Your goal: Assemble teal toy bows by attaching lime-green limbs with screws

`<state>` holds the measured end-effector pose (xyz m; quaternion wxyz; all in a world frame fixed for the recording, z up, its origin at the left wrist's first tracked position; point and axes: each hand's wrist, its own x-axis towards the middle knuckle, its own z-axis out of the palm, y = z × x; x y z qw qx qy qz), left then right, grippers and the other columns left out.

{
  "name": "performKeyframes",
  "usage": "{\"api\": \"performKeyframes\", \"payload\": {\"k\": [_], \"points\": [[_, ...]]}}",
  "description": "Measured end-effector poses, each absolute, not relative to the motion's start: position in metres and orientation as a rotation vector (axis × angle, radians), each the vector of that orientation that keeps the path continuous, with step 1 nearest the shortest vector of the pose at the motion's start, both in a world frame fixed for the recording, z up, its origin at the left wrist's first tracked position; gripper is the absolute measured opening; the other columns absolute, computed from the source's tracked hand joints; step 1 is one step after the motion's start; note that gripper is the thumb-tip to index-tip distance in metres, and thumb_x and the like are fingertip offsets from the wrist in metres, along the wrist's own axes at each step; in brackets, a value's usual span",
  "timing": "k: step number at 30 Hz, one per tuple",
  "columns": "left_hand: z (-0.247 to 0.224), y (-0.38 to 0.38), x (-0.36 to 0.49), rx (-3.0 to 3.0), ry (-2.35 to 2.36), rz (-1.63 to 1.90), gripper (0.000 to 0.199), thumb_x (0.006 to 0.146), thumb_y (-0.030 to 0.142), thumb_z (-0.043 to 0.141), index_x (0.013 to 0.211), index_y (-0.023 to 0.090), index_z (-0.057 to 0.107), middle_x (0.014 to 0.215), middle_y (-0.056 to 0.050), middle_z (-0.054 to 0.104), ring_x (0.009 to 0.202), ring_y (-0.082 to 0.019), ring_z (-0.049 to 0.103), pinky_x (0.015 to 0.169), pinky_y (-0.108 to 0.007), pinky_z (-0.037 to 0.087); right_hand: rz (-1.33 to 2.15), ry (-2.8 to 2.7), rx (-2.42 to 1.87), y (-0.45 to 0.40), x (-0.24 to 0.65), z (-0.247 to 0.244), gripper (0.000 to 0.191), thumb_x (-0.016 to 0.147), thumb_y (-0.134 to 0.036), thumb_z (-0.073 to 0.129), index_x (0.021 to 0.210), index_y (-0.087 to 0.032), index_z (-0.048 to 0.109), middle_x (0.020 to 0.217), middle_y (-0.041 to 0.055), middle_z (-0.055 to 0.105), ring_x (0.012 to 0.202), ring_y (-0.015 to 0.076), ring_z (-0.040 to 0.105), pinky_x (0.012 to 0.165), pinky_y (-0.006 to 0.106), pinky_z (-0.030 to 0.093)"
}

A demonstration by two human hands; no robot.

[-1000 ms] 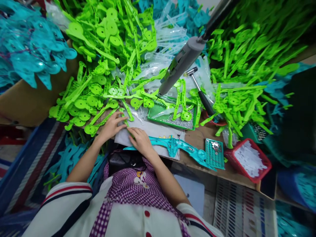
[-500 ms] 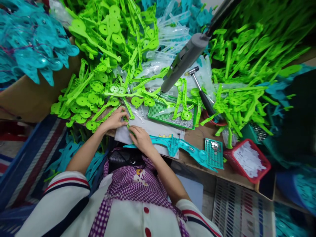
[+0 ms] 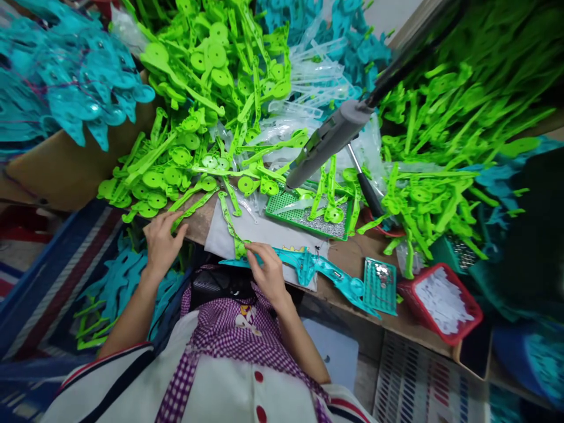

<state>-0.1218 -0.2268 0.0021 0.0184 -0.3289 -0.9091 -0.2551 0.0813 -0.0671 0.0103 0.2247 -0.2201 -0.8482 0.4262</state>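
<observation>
My left hand (image 3: 164, 244) is at the table's front edge, thumb and fingers apart, beside a long green part (image 3: 196, 207) of the pile; the fingertips reach its lower end. The fingers of my right hand (image 3: 268, 271) are pinched on the lower end of a narrow green part (image 3: 229, 223), which lies over the white cloth (image 3: 215, 231). Below and right of that hand a long turquoise part (image 3: 304, 262) stretches across the cloth and the wooden tabletop.
A grey electric screwdriver (image 3: 328, 141) hangs over a green tray (image 3: 282, 202) of small metal pieces. Rightward are a hammer (image 3: 369, 194), a small teal tray (image 3: 372, 296) and a red container (image 3: 418, 311). Green parts (image 3: 180, 155) are heaped behind.
My left hand has let go of the narrow green part and moved left, opening. My right hand has shifted slightly down and right, and the green part now lies uncovered. The view has shifted slightly.
</observation>
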Motion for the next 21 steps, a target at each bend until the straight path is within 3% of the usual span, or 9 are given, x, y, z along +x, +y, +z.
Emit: {"api": "performKeyframes", "payload": {"k": [4,7,12,17,21], "points": [[0.005,-0.23,-0.128,-1.071,-2.947,-0.487,0.052,0.09,0.041,0.054,0.14,0.024,0.049,0.13,-0.015,0.058,0.119,-0.035,0.049,0.099,-0.053,0.032,1.183,-2.314,-0.565,-0.072,0.079,0.013,0.022,0.096,-0.027,0.048,0.101,-0.022,0.069,0.097,0.0079,0.073,0.094,0.0197,0.067,0.085,0.036,0.053],[0.006,-0.228,-0.128,-1.051,-2.959,-0.446,0.055,0.091,0.041,0.053,0.142,0.021,0.047,0.133,-0.016,0.057,0.119,-0.035,0.048,0.099,-0.05,0.031,1.14,-2.272,-0.595,-0.07,0.087,0.01,0.02,0.095,-0.025,0.05,0.101,-0.021,0.068,0.096,0.0074,0.073,0.092,0.0191,0.067,0.084,0.035,0.053],[0.0,-0.215,-0.122,-1.137,-2.825,-0.673,0.046,0.089,0.041,0.057,0.13,0.022,0.06,0.126,-0.013,0.062,0.116,-0.031,0.053,0.099,-0.045,0.032,1.061,-2.2,-0.773,-0.06,0.105,0.005,0.018,0.095,-0.026,0.051,0.099,-0.021,0.068,0.095,0.0056,0.074,0.091,0.0176,0.067,0.082,0.032,0.051],[0.002,-0.164,-0.111,-1.415,-2.673,-0.926,0.024,0.091,0.034,0.057,0.106,0.023,0.073,0.114,-0.009,0.069,0.11,-0.027,0.059,0.097,-0.043,0.034,0.751,-2.516,-0.89,-0.041,0.072,0.0,0.025,0.096,-0.028,0.046,0.1,-0.019,0.069,0.098,0.0091,0.074,0.096,0.022,0.066,0.085,0.036,0.045],[0.002,-0.145,-0.101,-1.494,-2.573,-1.05,0.025,0.093,0.034,0.055,0.107,0.023,0.072,0.111,-0.008,0.069,0.109,-0.025,0.061,0.096,-0.04,0.039,0.533,-2.827,-1.179,-0.027,0.034,0.006,0.026,0.096,-0.031,0.049,0.108,-0.016,0.066,0.101,0.0145,0.074,0.094,0.0253,0.068,0.081,0.036,0.041]]}}
